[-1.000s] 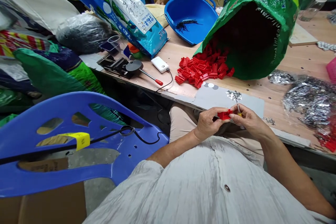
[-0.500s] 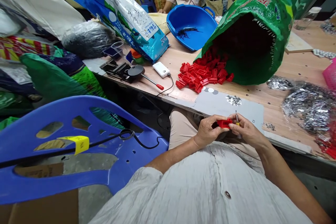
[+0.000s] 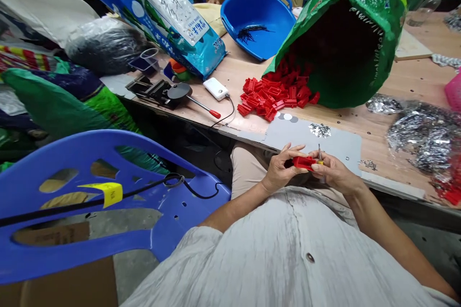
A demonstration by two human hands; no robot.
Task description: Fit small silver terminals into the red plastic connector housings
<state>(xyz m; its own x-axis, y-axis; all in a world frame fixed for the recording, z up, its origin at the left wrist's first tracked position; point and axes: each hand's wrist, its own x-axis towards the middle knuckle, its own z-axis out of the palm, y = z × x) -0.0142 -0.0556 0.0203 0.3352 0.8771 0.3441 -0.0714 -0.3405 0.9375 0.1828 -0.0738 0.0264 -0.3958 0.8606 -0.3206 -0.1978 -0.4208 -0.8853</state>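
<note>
My left hand (image 3: 280,171) pinches a small red plastic part (image 3: 303,162) just in front of my lap, below the table edge. My right hand (image 3: 333,171) touches the same part from the right and grips a thin metal tool with a yellow handle (image 3: 319,155) that points up. A heap of the same red parts (image 3: 275,96) spills onto the table from a big green sack (image 3: 345,33) lying on its side. A small pile of shiny metal bits (image 3: 320,129) rests on a grey sheet (image 3: 338,145) just beyond my hands.
A blue basin (image 3: 257,21) with dark pieces stands at the back, another person seated behind it. A white power bank (image 3: 216,88), a black tool with a red-tipped handle (image 3: 173,93) and a blue-white bag (image 3: 162,9) lie left. Silvery foil heaps (image 3: 425,139) lie right. A blue plastic chair (image 3: 108,192) is at my left.
The metal tool's tip left the pile of shiny bits and drew back toward me, over the red part. Both hands stayed together holding the part. The view shifted slightly.
</note>
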